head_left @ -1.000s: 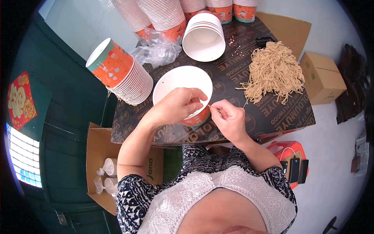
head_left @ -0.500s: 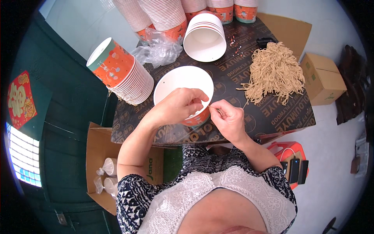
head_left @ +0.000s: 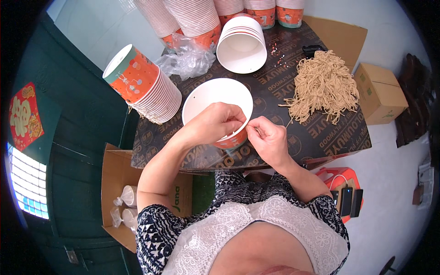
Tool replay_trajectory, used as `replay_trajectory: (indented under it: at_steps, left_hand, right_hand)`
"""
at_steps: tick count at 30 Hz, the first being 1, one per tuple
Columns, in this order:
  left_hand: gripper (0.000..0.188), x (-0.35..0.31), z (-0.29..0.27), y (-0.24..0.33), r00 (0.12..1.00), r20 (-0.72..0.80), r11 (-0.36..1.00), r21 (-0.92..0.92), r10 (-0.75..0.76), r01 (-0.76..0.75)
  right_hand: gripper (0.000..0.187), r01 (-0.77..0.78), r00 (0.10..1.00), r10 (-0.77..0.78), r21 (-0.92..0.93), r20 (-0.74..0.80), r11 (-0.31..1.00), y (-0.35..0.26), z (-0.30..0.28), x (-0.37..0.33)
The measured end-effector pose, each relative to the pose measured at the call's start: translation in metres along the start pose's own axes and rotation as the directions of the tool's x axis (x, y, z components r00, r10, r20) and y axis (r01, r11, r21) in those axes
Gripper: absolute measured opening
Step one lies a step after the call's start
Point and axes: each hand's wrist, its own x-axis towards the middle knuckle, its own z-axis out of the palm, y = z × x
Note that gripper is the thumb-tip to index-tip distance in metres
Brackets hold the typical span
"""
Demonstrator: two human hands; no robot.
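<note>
In front of me stands a paper bucket (head_left: 201,98), white inside and orange outside, its mouth tilted toward me. My left hand (head_left: 219,121) reaches over its near rim, with thumb and fingers pinched together just inside the right wall. Whatever those fingertips hold is too small to make out. Outside the same wall, my right hand (head_left: 268,138) pinches a thin tan cord, mostly hidden by the fingers; a short length (head_left: 289,122) shows beside the knuckles. To the right lies a heap of tan cords (head_left: 325,85).
A stack of orange paper buckets (head_left: 146,85) leans at the left. Nested white buckets (head_left: 242,48), a clear plastic bag (head_left: 190,57) and tall bucket stacks (head_left: 195,20) stand behind. Small beads (head_left: 277,57) lie scattered on the dark table (head_left: 270,94). An open carton (head_left: 112,183) sits below left.
My left fingers have drawn closer together and moved slightly down inside the bucket's right wall. My right hand stays nearly in place, still pinching at the outside of the rim.
</note>
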Motion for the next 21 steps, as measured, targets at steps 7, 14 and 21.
replay_trajectory:
  at_steps: [7, 14, 21]
  left_hand:
    - [0.01, 0.002, 0.001, 0.0, 1.0, 0.008, 1.0, 0.009, 0.011, -0.011]
    - [0.009, -0.006, -0.014, 0.002, 0.98, -0.079, 0.976, -0.137, -0.183, 0.171]
    - [0.01, -0.006, -0.011, 0.009, 0.969, -0.102, 0.886, -0.434, -0.226, 0.162]
  right_hand:
    - [0.008, -0.022, 1.0, 0.021, 0.049, 0.018, 0.999, -0.002, -0.002, -0.001]
    - [0.021, -0.064, 0.994, 0.068, -0.042, 0.084, 0.997, -0.011, -0.019, 0.001]
    - [0.02, -0.074, 0.993, 0.073, 0.004, 0.089, 0.997, -0.014, -0.02, 0.002]
